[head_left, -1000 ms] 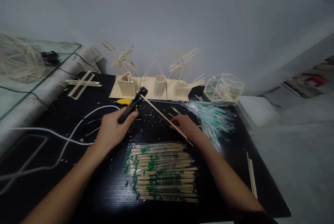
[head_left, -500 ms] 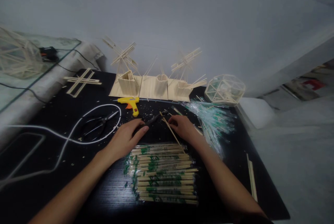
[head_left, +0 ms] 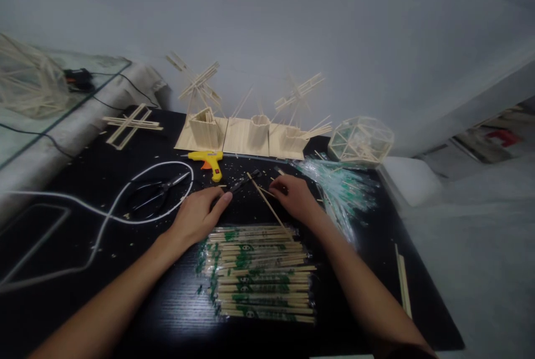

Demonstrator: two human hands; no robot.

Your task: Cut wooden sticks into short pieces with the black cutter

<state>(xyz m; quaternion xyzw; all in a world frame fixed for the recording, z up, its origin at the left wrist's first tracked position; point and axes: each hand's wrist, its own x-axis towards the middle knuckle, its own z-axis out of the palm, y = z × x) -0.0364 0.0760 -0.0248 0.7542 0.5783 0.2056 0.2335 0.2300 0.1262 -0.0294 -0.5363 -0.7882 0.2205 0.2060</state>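
My left hand (head_left: 198,211) is closed round the near end of a dark, slim tool (head_left: 242,182); its kind is too dim to make out. My right hand (head_left: 295,194) pinches a short thin wooden stick (head_left: 266,192) between thumb and fingers. Between the hands a loose chopstick (head_left: 270,205) slants from the tool's far end down to a row of chopsticks in clear wrappers with green print (head_left: 263,278). Those wrapped chopsticks lie just in front of both hands.
A yellow glue gun (head_left: 213,164), a white cable (head_left: 102,245) and black-handled pliers (head_left: 159,194) lie left. Behind stand stick models on wooden bases (head_left: 244,136). Empty wrappers (head_left: 343,186) and a faceted stick frame (head_left: 361,139) are right; crossed sticks (head_left: 131,125) are back left.
The dark tool has shifted slightly left and up with my left hand. The loose chopstick's far end has moved left, and the short stick in my right hand now shows more clearly.
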